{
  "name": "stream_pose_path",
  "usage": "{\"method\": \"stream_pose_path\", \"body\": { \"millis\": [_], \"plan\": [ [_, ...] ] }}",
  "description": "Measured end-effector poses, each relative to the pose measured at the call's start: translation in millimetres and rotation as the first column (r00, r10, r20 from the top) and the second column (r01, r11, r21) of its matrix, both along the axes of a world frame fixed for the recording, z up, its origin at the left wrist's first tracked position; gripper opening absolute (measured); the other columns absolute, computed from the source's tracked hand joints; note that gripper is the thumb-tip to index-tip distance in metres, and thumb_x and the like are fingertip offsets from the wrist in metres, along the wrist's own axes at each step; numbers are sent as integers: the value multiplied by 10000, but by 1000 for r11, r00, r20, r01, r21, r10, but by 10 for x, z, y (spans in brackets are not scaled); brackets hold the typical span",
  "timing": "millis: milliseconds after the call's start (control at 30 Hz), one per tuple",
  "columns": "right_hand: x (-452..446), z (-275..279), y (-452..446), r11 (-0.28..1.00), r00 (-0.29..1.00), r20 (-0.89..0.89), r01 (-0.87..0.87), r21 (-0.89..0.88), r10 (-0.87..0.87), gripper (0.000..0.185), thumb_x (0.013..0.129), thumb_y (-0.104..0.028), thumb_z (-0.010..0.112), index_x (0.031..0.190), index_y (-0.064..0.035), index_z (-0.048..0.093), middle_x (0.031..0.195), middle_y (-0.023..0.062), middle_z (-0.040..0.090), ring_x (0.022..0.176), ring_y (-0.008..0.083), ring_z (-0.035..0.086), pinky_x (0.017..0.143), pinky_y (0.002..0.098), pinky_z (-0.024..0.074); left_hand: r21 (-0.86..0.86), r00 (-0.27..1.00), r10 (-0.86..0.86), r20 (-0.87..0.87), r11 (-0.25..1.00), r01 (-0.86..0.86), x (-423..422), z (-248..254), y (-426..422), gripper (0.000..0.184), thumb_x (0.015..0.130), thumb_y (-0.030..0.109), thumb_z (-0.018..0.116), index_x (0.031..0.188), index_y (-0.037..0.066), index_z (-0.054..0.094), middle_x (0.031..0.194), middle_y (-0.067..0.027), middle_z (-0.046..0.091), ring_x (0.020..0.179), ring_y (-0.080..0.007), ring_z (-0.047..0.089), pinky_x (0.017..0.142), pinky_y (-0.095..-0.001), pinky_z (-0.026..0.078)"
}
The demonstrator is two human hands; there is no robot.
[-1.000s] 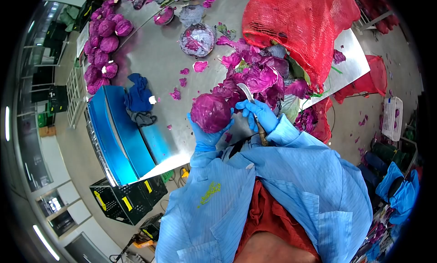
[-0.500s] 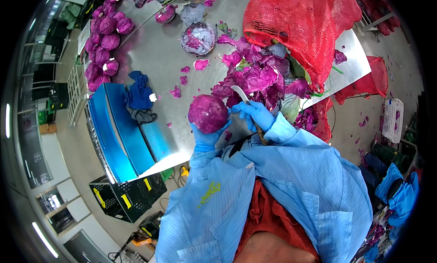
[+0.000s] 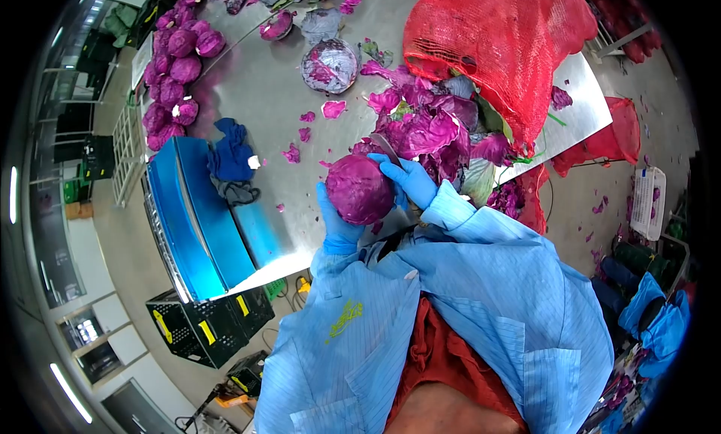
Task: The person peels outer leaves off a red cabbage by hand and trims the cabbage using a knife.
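The purple cabbage (image 3: 359, 189) sits in the left hand (image 3: 342, 225), over the near edge of the metal surface (image 3: 263, 107); that hand's fingers are clamped around it from seven to nine o'clock. At its three o'clock, the right hand (image 3: 411, 181) has its fingers clamped on a knife (image 3: 386, 148), blade towards eleven, handle hidden. From the cabbage, a heap of loose leaves (image 3: 424, 130) lies between one and two, a red mesh bag (image 3: 496, 43) beyond, a pile of cabbages (image 3: 184, 69) at ten.
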State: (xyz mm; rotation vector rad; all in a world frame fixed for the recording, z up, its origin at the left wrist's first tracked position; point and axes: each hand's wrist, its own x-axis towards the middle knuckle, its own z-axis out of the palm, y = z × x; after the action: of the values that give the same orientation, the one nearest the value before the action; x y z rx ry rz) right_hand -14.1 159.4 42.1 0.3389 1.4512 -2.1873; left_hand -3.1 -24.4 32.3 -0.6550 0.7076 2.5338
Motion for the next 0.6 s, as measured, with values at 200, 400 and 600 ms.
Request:
{"method": "stream_pose_path", "body": {
  "millis": [200,400,600],
  "plan": [
    [3,-42,50,998,996,-59,-66,21,67,474,965,-451,502,1344,-170,550,680,8,600,467,86,509,416,228,397,-159,998,-10,-58,987,0,2,-22,28,721,935,633,275,1419,110,382,1415,-136,448,1269,-340,469,1072,-512,376],
    [37,-87,22,997,997,-65,-39,-65,35,455,992,-435,446,1379,-208,514,588,-28,490,458,74,452,436,212,367,-104,999,-11,-35,995,8,-4,26,-36,701,951,603,325,1422,87,374,1415,-136,447,1279,-327,459,1088,-499,358],
    [-12,-188,-8,977,999,-30,30,-212,-37,472,992,-416,444,1381,-156,507,544,-37,441,451,68,417,439,213,332,-228,980,-93,-173,972,52,119,-27,-34,698,943,577,399,1439,88,348,1443,-132,411,1321,-318,411,1105,-490,336]
  ]
}}
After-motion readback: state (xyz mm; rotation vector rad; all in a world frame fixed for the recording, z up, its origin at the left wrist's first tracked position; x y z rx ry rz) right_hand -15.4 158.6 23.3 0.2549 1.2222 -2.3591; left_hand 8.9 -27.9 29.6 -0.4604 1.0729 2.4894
